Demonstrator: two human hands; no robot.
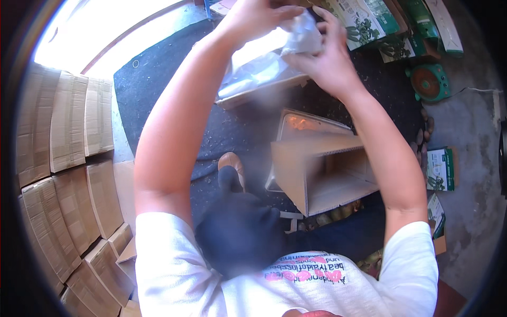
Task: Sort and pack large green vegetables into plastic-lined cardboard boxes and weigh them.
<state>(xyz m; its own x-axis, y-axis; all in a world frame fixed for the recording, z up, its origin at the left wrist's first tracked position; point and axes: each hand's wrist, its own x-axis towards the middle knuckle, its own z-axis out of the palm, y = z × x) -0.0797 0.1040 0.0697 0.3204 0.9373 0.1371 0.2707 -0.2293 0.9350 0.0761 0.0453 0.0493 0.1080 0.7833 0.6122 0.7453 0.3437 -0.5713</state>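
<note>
At the top of the head view both my arms reach out over a carton lined with white plastic sheeting [253, 74]. My right hand [331, 61] is curled round a bundle of crumpled white wrapping [305, 36]. From the other side, my left hand [259, 18] bends its fingers against the top of this bundle, partly cut off by the upper edge. Something small and dark shows between the hands, too little of it to name. What the wrapping contains, if anything, is hidden.
Below my right forearm lies an open empty cardboard box [338, 179], beside a metal-rimmed tray [296, 124]. Stacked brown cartons [68, 121] line the left. Green-and-white printed cartons [364, 21] and a round green device [429, 83] stand right. Dark cloth [158, 68] covers the floor.
</note>
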